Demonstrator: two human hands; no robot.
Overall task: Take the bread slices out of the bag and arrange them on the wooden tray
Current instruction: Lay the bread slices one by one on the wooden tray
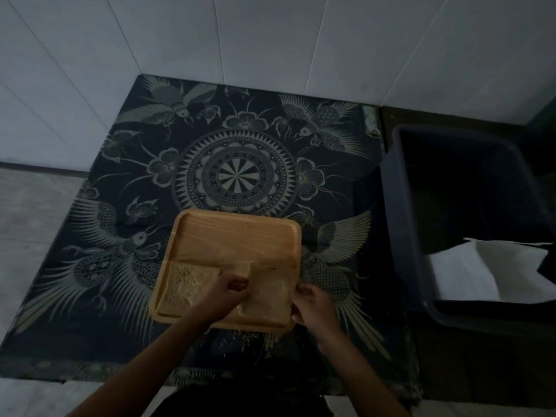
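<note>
Bare far half of the wooden tray; bread slice near-left, dark bin rightward.

views: we have 1, head-worn, wide-angle | facing: forward and steeply down onto the patterned cloth | range: near, both forearms enter from the bottom edge, wooden tray low centre | periphery: tiled wall at top, dark bin at right

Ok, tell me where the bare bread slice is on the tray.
In the head view the bare bread slice lies flat in the near-left corner of the wooden tray, just left of the left hand.
</note>
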